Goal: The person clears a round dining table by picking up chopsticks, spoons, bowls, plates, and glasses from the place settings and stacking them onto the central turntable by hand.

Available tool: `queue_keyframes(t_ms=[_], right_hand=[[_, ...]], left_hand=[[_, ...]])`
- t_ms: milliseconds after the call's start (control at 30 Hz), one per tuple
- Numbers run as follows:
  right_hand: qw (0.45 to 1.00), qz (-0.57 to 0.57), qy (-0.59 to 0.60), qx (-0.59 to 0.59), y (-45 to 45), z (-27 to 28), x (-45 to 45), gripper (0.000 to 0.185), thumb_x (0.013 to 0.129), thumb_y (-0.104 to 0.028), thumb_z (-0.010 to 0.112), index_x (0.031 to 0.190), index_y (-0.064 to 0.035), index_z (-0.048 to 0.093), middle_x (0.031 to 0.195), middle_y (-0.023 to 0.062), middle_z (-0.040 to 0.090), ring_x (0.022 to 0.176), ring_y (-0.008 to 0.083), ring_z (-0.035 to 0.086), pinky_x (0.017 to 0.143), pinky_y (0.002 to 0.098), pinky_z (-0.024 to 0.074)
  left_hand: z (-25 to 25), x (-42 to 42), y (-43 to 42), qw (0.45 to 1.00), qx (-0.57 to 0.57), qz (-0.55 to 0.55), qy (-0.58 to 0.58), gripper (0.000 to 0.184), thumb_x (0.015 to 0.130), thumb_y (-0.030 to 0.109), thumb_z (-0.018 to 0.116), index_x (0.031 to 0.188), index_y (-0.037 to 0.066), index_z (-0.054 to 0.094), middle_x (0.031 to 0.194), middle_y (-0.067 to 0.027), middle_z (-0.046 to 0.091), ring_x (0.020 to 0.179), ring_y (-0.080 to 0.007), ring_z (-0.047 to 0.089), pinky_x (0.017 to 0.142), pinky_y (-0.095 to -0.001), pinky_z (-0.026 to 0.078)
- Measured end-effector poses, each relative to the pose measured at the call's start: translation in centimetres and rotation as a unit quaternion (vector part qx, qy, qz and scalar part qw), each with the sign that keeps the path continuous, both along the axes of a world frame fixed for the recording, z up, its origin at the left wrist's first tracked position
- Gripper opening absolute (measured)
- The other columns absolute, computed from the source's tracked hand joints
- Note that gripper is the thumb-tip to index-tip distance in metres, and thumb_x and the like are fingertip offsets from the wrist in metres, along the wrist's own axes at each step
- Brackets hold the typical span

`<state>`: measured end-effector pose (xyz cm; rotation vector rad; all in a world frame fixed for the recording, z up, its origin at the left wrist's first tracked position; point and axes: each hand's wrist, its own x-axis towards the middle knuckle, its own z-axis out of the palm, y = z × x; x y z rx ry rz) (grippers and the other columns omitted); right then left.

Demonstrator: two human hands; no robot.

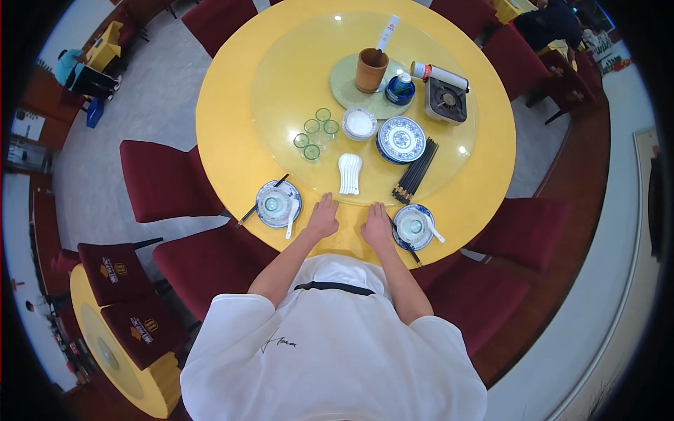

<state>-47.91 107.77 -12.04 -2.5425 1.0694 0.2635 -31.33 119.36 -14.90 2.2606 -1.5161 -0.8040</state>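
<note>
My left hand (324, 216) lies flat at the near edge of the yellow round table (225, 133), fingers stretched toward the glass turntable (281, 77), holding nothing. Beside it, my right hand (377, 223) rests the same way. Left of my left hand is a place setting: blue-patterned plate (264, 216), glass, white spoon (291, 219) and chopsticks. A similar plate (424, 242) with glass, spoon and chopsticks lies right of my right hand. On the turntable are stacked white spoons (349, 174), a bundle of black chopsticks (417, 170), stacked plates (401, 139), white bowls (359, 123) and several green glasses (312, 151).
Farther back stand a brown cup (371, 70), a blue container (400, 90) and a portable stove (446, 99) with a canister. Dark red chairs (165, 181) surround the table. One person (83, 74) bends at the far left; another (551, 27) is at the upper right.
</note>
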Motion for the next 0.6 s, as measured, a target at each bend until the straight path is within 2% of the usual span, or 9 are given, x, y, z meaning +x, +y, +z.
queue_keyframes(t_ms=[100,200,300,400,467,533,600], right_hand=[[0.999,0.032,-0.031,0.0,0.6,0.1,0.2,0.062,0.077,-0.014,0.061,0.131,0.0097,0.041,0.14,0.028,0.037,0.134,0.039,0.032,0.112,0.0409,0.0282],[0.999,0.044,-0.025,0.014,0.9,0.4,0.5,0.055,0.078,-0.013,0.06,0.128,0.006,0.047,0.14,0.0238,0.039,0.133,0.0345,0.035,0.108,0.0417,0.0339],[0.983,0.011,-0.118,0.137,1.1,-0.1,2.0,0.05,0.078,-0.014,0.064,0.123,0.0061,0.053,0.128,0.0274,0.052,0.122,0.0372,0.048,0.104,0.042,0.0394],[0.97,-0.005,-0.165,0.181,2.0,-1.1,4.0,0.044,0.08,-0.017,0.065,0.115,0.0067,0.058,0.113,0.0242,0.062,0.107,0.0337,0.061,0.094,0.0393,0.048],[0.949,-0.026,-0.198,0.243,2.7,-2.7,6.0,0.043,0.08,-0.019,0.065,0.114,0.0065,0.059,0.108,0.0232,0.065,0.103,0.0325,0.063,0.092,0.0388,0.0489],[0.939,-0.025,-0.211,0.272,3.4,-3.5,8.6,0.043,0.081,-0.02,0.065,0.115,0.006,0.059,0.106,0.0227,0.066,0.1,0.0313,0.065,0.09,0.0375,0.0498],[0.941,0.002,-0.204,0.269,4.0,-3.3,11.5,0.044,0.081,-0.02,0.066,0.117,0.0051,0.058,0.105,0.0227,0.066,0.099,0.0301,0.066,0.088,0.0356,0.0506]], left_hand=[[0.6,-0.7,-0.6,1.0,0.018,-0.011,-0.001,0.059,0.074,0.013,0.059,0.13,-0.003,0.048,0.146,-0.0319,0.025,0.138,-0.0444,0.022,0.111,-0.0487,0.026],[1.3,-1.1,-0.4,0.999,0.012,-0.041,-0.004,0.054,0.075,0.013,0.058,0.125,-0.004,0.053,0.142,-0.0296,0.035,0.135,-0.0417,0.031,0.109,-0.0475,0.03],[1.1,0.6,0.3,0.987,-0.003,-0.001,0.16,0.042,0.079,0.014,0.059,0.118,-0.002,0.06,0.128,-0.0241,0.053,0.122,-0.0326,0.051,0.1,-0.043,0.042],[4.4,2.4,4.2,0.924,-0.149,0.173,0.308,0.032,0.084,0.016,0.061,0.11,-0.002,0.064,0.104,-0.0173,0.068,0.095,-0.0252,0.067,0.085,-0.0334,0.052],[6.3,4.5,7.6,0.9,-0.19,0.281,0.272,0.025,0.085,0.014,0.062,0.105,-0.001,0.067,0.093,-0.0157,0.07,0.083,-0.0221,0.069,0.077,-0.0303,0.054],[5.2,7.0,11.8,0.873,-0.217,0.362,0.243,0.024,0.087,0.012,0.059,0.107,0.001,0.067,0.096,-0.0158,0.07,0.086,-0.021,0.068,0.078,-0.0304,0.053],[3.4,9.5,16.4,0.836,-0.222,0.449,0.225,0.025,0.085,0.011,0.063,0.106,-0.001,0.066,0.098,-0.0119,0.07,0.088,-0.016,0.066,0.08,-0.0297,0.052]])
